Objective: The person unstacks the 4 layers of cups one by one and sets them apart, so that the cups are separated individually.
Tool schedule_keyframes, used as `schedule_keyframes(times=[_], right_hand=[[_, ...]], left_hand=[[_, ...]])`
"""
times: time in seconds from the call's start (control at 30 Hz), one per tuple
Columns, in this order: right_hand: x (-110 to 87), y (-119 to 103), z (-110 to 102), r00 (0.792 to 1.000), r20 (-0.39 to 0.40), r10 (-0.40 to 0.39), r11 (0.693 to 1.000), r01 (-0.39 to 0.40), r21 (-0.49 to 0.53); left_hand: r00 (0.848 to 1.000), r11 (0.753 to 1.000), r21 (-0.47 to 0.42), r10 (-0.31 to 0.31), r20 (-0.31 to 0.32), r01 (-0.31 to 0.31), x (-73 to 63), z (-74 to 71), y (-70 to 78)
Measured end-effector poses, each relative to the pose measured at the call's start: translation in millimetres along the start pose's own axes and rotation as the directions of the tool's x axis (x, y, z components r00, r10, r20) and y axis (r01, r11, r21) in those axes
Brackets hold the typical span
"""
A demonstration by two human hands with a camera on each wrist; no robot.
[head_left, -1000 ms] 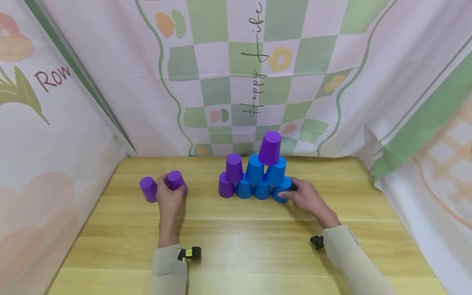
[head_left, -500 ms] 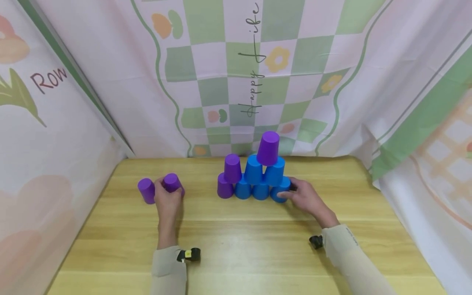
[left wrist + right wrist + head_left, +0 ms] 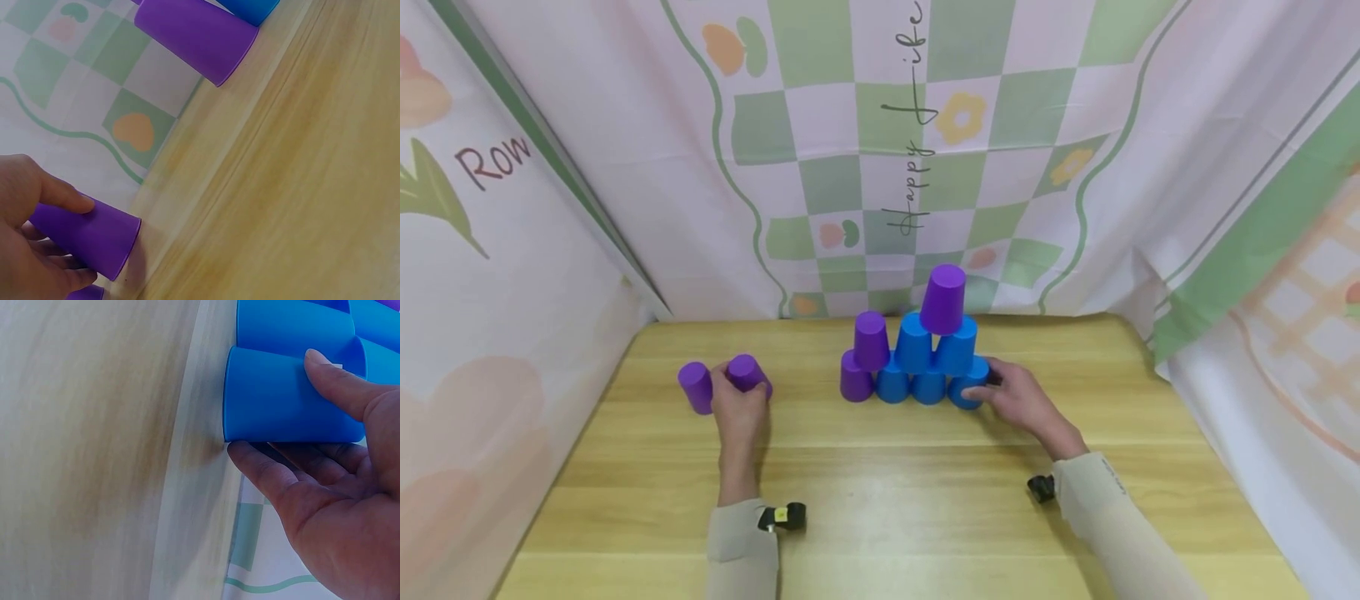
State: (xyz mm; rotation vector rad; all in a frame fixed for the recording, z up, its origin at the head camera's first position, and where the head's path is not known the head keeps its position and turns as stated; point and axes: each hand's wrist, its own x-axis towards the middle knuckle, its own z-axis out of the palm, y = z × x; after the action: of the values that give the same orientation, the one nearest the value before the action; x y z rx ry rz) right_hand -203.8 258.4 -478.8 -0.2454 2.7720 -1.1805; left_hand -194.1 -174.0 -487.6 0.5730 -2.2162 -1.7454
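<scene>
My left hand (image 3: 739, 410) grips an upside-down purple cup (image 3: 747, 372), thumb on one side and fingers round the other. Just left of it stands a second purple cup (image 3: 696, 387). My right hand (image 3: 1028, 407) holds the blue cup (image 3: 281, 400) at the right end of a stack's bottom row, thumb on its near side, fingers along the outer side. That row also has a purple cup (image 3: 856, 379) and two more blue ones. Above sit a purple cup (image 3: 871, 342) and two blue cups (image 3: 913, 345), and a purple cup (image 3: 943, 300) tops the right pair.
The wooden table (image 3: 880, 500) runs back to a checkered curtain (image 3: 895, 183), which rises close behind the stack. Printed cloth (image 3: 550, 275) hangs along the left side, with more cloth (image 3: 1247, 250) on the right.
The purple cup in my left hand has shifted slightly left and toward me. My right hand and the stack stay put, while the head view drifts a little.
</scene>
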Motion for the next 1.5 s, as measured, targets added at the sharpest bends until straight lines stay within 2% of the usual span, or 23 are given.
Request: schedule_keyframes(times=[0.2,0.37,0.63,1.03,1.5], right_hand=[[0.4,-0.7,-0.3,1.0,-0.006,0.0,1.0,0.0,0.004],[0.6,-0.3,-0.3,1.0,-0.004,-0.001,1.0,0.001,0.007],[0.5,1.3,0.3,1.0,0.002,0.016,1.0,-0.016,0.004],[0.0,0.9,-0.1,1.0,0.004,0.004,1.0,-0.004,0.015],[0.1,0.2,0.4,1.0,0.008,0.024,1.0,-0.024,0.02]], left_hand=[[1.0,1.0,-0.012,-0.019,0.006,0.019,-1.8,0.1,1.1],[1.0,1.0,0.002,-0.006,-0.006,0.006,-2.6,0.5,1.5],[0.999,1.0,0.008,-0.022,0.026,0.022,-3.8,-1.0,2.9],[1.0,0.999,0.051,0.006,0.022,-0.007,-1.1,-2.1,3.3],[1.0,0.999,0.037,0.021,-0.002,-0.021,-2.1,-2.7,9.7]])
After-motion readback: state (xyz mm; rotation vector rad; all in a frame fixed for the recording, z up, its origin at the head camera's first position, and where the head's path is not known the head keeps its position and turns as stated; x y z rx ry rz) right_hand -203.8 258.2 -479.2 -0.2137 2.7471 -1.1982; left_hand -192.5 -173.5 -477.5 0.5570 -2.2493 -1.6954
